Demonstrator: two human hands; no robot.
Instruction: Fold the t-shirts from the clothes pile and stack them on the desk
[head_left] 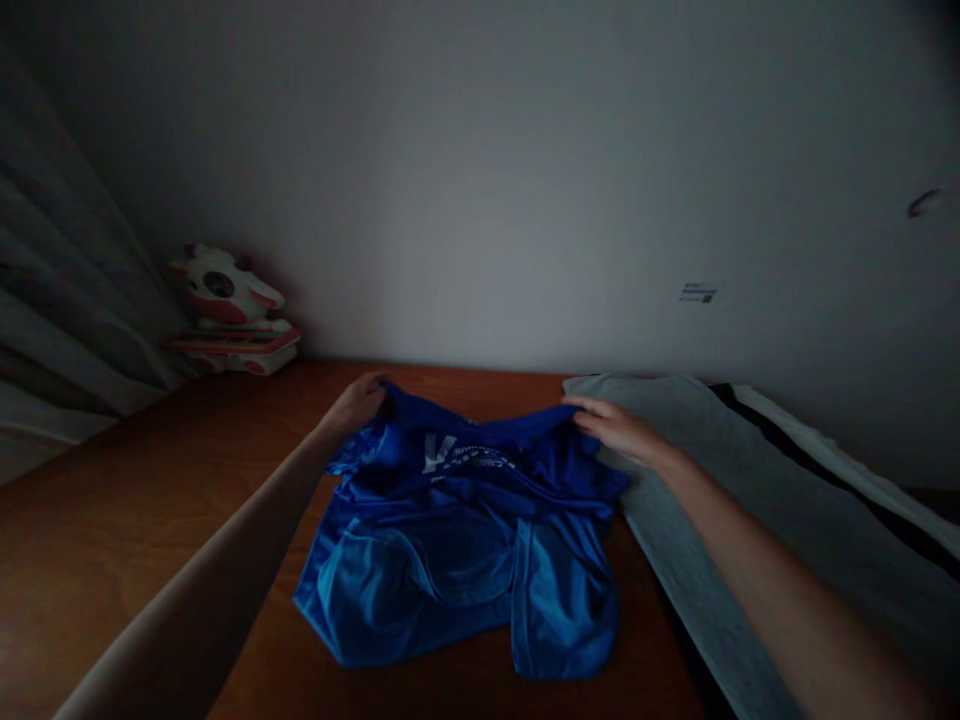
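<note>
A shiny blue T-shirt (465,500) with white lettering across it lies on the brown wooden surface, its upper edge lifted. My left hand (364,398) grips the shirt's upper left corner, fingers closed on the cloth. At the upper right corner my right hand (604,422) pinches the fabric. Between the two hands the edge sags a little in the middle. The lower part is folded and rumpled, and its sleeves or flaps spread toward me.
On the right lies a grey garment (675,430) with black and white edges, beneath my right forearm. A cow-shaped toy keyboard (236,310) stands at the back left, near a pale curtain (60,260). Behind everything rises a plain wall (480,180) with a small label (697,292).
</note>
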